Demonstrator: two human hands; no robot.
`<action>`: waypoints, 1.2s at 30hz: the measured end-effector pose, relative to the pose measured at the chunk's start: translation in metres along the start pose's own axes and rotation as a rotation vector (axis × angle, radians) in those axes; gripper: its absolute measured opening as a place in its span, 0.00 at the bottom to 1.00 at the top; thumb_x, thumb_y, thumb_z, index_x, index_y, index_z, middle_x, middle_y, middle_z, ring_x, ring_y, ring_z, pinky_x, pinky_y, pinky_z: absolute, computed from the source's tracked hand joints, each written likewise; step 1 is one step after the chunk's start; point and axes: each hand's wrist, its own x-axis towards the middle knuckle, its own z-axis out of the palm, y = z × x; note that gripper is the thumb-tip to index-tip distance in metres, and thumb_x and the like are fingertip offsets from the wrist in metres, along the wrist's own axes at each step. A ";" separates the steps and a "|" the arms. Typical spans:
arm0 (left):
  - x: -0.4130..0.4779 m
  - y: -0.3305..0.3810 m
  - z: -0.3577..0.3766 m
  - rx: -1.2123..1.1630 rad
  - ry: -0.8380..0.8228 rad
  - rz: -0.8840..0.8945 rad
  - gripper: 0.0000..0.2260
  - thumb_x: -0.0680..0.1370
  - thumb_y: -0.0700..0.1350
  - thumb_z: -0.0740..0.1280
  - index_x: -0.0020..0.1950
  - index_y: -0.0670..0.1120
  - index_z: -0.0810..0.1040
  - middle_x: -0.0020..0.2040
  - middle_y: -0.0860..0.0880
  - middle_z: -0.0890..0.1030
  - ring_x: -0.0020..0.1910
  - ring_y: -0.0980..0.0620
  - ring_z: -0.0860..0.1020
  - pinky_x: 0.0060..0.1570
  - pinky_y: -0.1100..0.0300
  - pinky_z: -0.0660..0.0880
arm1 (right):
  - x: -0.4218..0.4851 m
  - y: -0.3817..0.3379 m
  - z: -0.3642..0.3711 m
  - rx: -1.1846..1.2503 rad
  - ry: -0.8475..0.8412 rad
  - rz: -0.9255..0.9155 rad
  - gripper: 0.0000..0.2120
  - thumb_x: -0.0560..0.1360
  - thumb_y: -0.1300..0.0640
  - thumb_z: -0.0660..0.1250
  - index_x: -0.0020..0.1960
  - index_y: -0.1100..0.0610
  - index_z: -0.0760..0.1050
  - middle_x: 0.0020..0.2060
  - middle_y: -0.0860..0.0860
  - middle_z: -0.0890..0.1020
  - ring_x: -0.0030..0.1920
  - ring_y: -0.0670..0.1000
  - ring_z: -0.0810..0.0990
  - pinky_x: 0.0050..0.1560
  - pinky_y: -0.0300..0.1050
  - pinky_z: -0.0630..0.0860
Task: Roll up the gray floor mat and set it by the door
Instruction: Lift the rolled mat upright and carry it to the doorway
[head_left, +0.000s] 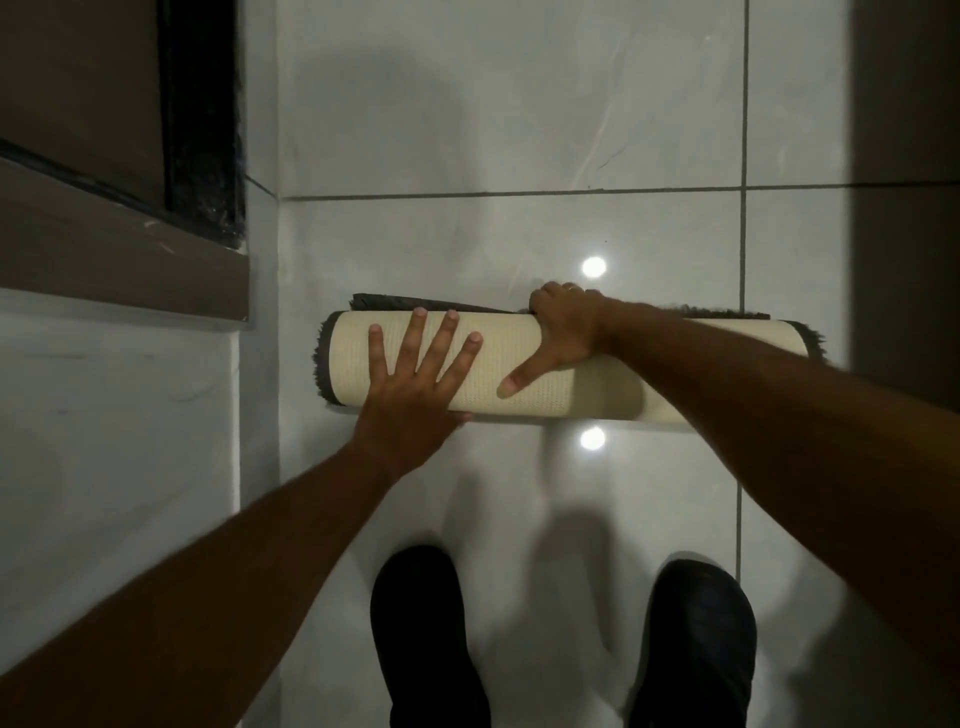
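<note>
The floor mat (613, 384) lies rolled into a long tube across the white tiles, its cream ribbed backing outward and gray pile showing at both ends. A thin strip of gray mat still lies flat along the roll's far side. My left hand (415, 379) rests flat on the roll's left part, fingers spread. My right hand (561, 332) sits over the top middle of the roll, fingers curled over the far edge and thumb stretched down the backing.
A brown door frame (119, 249) with a dark gap (202, 119) stands at the left, above a white wall section. Glossy tiled floor (493, 104) extends ahead. My two black shoes (431, 644) are just behind the roll. A dark wall (909, 156) stands at the right.
</note>
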 end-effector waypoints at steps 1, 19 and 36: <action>-0.002 0.001 0.001 0.007 0.005 -0.001 0.43 0.71 0.61 0.69 0.80 0.48 0.55 0.80 0.40 0.60 0.78 0.34 0.58 0.69 0.26 0.56 | -0.001 -0.003 0.001 0.054 -0.022 0.012 0.63 0.43 0.18 0.69 0.69 0.52 0.65 0.61 0.52 0.75 0.59 0.55 0.74 0.59 0.54 0.75; 0.161 -0.052 -0.352 -2.032 -0.166 -0.815 0.38 0.67 0.58 0.78 0.72 0.57 0.65 0.67 0.51 0.78 0.65 0.47 0.78 0.62 0.38 0.77 | -0.192 -0.008 -0.260 0.781 0.146 -0.075 0.57 0.53 0.36 0.82 0.73 0.52 0.58 0.59 0.46 0.76 0.57 0.47 0.78 0.55 0.49 0.81; 0.512 -0.327 -0.647 -1.699 0.013 -0.390 0.46 0.65 0.47 0.81 0.76 0.51 0.57 0.68 0.48 0.74 0.66 0.47 0.75 0.61 0.47 0.78 | -0.151 -0.054 -0.814 0.633 0.516 -0.333 0.52 0.60 0.47 0.83 0.75 0.49 0.56 0.68 0.50 0.72 0.65 0.53 0.74 0.63 0.56 0.78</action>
